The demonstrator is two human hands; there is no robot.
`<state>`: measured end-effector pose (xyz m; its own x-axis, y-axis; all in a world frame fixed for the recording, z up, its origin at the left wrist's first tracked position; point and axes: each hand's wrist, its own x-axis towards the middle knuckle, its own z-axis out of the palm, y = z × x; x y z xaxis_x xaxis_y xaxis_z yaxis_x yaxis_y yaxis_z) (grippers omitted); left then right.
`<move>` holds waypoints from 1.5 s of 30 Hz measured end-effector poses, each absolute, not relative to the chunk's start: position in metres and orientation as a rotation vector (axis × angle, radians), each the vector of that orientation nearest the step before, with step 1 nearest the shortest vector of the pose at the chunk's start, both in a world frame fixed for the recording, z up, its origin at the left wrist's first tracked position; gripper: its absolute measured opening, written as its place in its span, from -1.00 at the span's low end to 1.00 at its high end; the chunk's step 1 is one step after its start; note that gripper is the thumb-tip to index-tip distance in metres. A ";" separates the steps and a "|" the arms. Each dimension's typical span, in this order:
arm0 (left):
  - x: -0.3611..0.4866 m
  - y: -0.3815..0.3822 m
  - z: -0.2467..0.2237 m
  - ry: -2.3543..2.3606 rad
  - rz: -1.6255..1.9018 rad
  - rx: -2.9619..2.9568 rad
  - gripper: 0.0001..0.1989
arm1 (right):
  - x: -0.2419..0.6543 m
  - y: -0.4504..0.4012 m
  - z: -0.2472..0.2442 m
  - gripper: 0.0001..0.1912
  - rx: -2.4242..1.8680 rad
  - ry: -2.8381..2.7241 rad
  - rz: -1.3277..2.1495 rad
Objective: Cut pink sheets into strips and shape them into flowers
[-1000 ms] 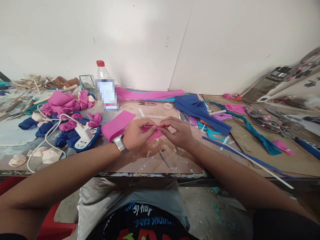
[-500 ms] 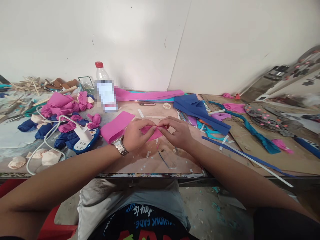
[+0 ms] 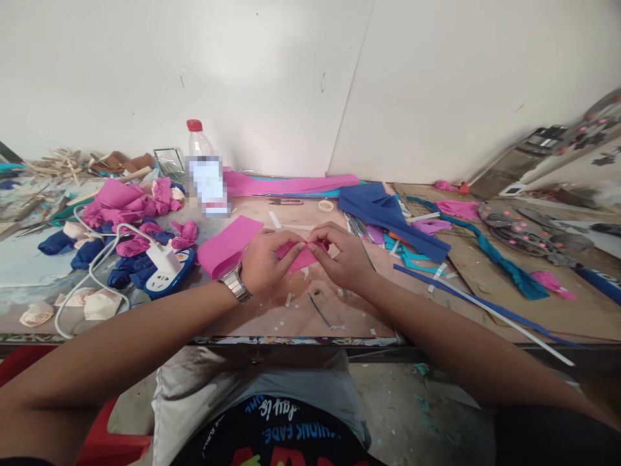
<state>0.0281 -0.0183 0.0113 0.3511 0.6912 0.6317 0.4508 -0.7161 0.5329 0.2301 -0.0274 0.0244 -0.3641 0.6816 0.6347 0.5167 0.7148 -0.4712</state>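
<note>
A pink crepe paper strip (image 3: 228, 244) runs from the table on the left, passes behind my left hand and comes out between both hands. My left hand (image 3: 268, 260), with a metal watch on its wrist, pinches the strip between thumb and forefinger. Facing it, my right hand (image 3: 340, 257) pinches the same strip, and the thumb tips nearly meet. Part of the paper hangs below the fingertips. Behind the hands lie small pink-handled snips (image 3: 286, 202) and a roll of tape (image 3: 325, 206).
On the left are rolled paper flowers (image 3: 121, 200), a power strip (image 3: 169, 278) with a white cable, and a bottle (image 3: 196, 137) behind a phone (image 3: 209, 184). Blue paper strips (image 3: 388, 217), a thin white stick (image 3: 509, 320) and cardboard (image 3: 475, 285) lie to the right.
The whole view has shifted very slightly. Both hands keep their pinch on the pink strip, with only a small movement of the fingers.
</note>
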 end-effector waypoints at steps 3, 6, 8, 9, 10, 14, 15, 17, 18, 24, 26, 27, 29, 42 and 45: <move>0.029 -0.019 0.012 1.017 1.301 2.369 -0.81 | 0.229 -0.028 0.025 -0.96 -0.925 -2.044 0.261; 0.029 -0.019 0.012 1.014 1.299 2.375 -0.82 | 0.227 -0.029 0.026 -0.93 -0.935 -2.048 0.327; 0.029 -0.018 0.012 1.014 1.292 2.377 -0.82 | 0.226 -0.029 0.026 -0.92 -0.948 -2.044 0.371; 0.029 -0.018 0.012 1.017 1.287 2.376 -0.82 | 0.226 -0.030 0.026 -0.92 -0.957 -2.038 0.381; 0.029 -0.018 0.011 1.022 1.282 2.374 -0.82 | 0.226 -0.030 0.027 -0.93 -0.966 -2.033 0.384; 0.029 -0.016 0.011 1.054 1.249 2.382 -0.80 | 0.227 -0.029 0.026 -0.94 -0.976 -2.027 0.355; 0.029 -0.016 0.010 1.060 1.237 2.392 -0.79 | 0.228 -0.029 0.026 -0.93 -0.973 -2.031 0.361; 0.029 -0.016 0.009 1.066 1.211 2.414 -0.76 | 0.227 -0.028 0.025 -0.90 -0.968 -2.040 0.394; 0.029 -0.016 0.009 1.067 1.197 2.424 -0.75 | 0.227 -0.028 0.025 -0.88 -0.967 -2.046 0.418; 0.030 -0.016 0.007 1.054 1.157 2.419 -0.75 | 0.226 -0.026 0.022 -0.84 -0.974 -2.049 0.504; 0.030 -0.015 0.007 1.062 1.144 2.398 -0.74 | 0.227 -0.026 0.022 -0.87 -1.008 -2.030 0.515; 0.030 -0.015 0.006 1.072 1.135 2.394 -0.73 | 0.227 -0.026 0.022 -0.88 -1.021 -2.028 0.508; 0.029 -0.014 0.006 1.090 1.111 2.403 -0.72 | 0.229 -0.025 0.022 -0.90 -1.026 -2.047 0.467; 0.027 -0.013 0.010 1.066 1.040 2.412 -0.75 | 0.234 -0.020 0.024 -0.82 -1.007 -2.098 0.492; 0.027 -0.013 0.011 1.100 1.026 2.392 -0.78 | 0.237 -0.019 0.024 -0.82 -0.981 -2.100 0.442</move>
<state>0.0271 -0.0130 0.0112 0.4472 0.7559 0.4782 0.5300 -0.6546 0.5390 0.2368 -0.0193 0.0240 -0.4137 0.7648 0.4938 0.5006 0.6442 -0.5784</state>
